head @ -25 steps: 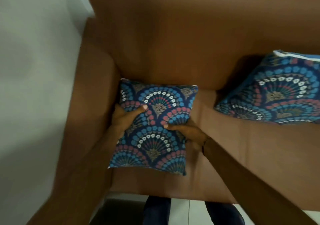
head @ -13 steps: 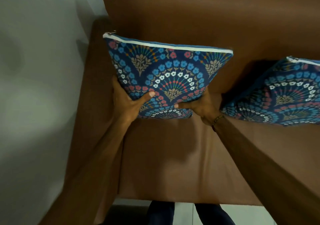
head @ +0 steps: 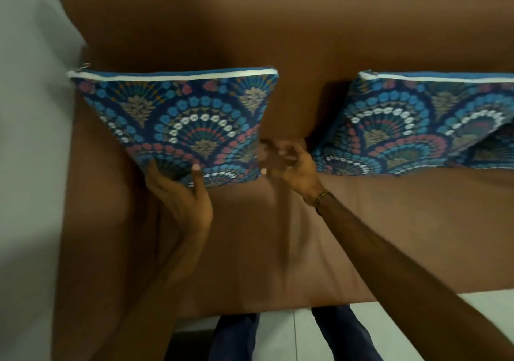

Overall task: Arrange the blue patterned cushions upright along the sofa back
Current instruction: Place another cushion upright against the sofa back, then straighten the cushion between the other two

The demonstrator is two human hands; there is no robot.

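Observation:
A blue patterned cushion (head: 183,121) with a white zip edge stands upright against the brown sofa back (head: 278,41) near the left armrest. My left hand (head: 180,193) grips its lower edge, thumb on the front. My right hand (head: 289,163) hangs just off the cushion's lower right corner, blurred, fingers apart and holding nothing. A second blue patterned cushion (head: 403,121) leans upright against the sofa back on the right, and the corner of a third (head: 492,149) shows in front of it at the right border.
The brown seat (head: 278,235) stretches in front of the cushions. The left armrest (head: 91,193) borders a pale wall (head: 27,138). My legs (head: 236,338) stand on a light tiled floor (head: 417,319) at the sofa's front edge.
The left cushion went from lying on the seat to standing against the sofa back. My right hand has let go of it and moved slightly right; my left hand still holds it.

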